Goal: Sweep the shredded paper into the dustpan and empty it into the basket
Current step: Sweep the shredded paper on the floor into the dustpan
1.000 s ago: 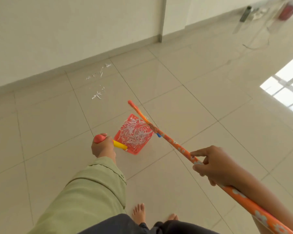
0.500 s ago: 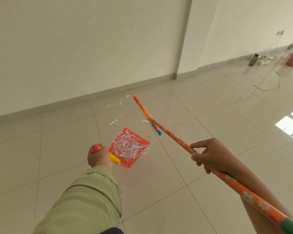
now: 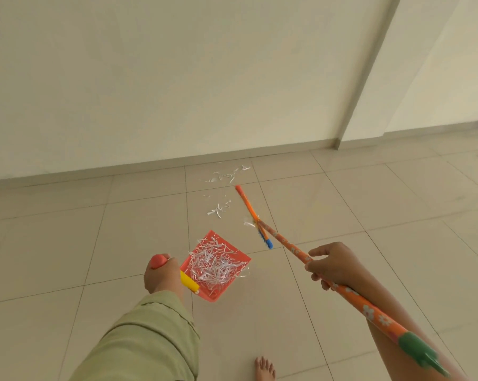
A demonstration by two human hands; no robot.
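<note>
Dustpan (image 3: 217, 266) (left hand (image 3: 160, 276) gripping) holds most paper; right hand (image 3: 332, 266) grips broom (image 3: 292, 250); scraps (image 3: 224, 188) remain, basket unseen.

A bare indoor room, seemingly in a home: large glossy beige floor tiles (image 3: 342, 243) run to plain cream walls (image 3: 177, 78) edged by a low skirting board (image 3: 149, 163), with a squared wall corner (image 3: 353, 105) jutting out at the right. No furniture stands in this stretch of the room. A bare foot (image 3: 264, 368) on the tiles and household cleaning gear, a small red plastic dustpan (image 3: 204, 294) and a floral-patterned broom handle (image 3: 369, 312), point to a domestic setting. Scraps of shredded paper (image 3: 226, 174) lie near the foot of the wall. Soft daylight reflects off the polished floor.
</note>
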